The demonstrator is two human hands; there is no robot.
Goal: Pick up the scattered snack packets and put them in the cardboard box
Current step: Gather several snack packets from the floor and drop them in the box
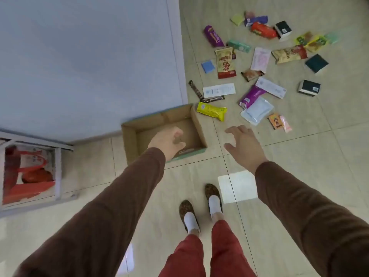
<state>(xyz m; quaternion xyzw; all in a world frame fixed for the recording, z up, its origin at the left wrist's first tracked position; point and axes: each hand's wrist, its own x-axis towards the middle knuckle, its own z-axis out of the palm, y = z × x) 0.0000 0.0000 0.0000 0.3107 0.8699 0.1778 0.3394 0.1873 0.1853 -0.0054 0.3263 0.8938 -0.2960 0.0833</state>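
Observation:
An open cardboard box sits on the tiled floor against the wall, and it looks empty inside. My left hand hovers over the box, fingers loosely curled, with nothing seen in it. My right hand is spread open above the floor just right of the box. Several snack packets lie scattered beyond: a yellow packet right beside the box's far corner, a purple packet, a beige and red packet, a white pouch.
A blue-grey wall runs along the left behind the box. A metal-framed shelf with a red bag stands at the left. Dark small boxes lie among the packets at the right. My feet stand on the tiles below the box.

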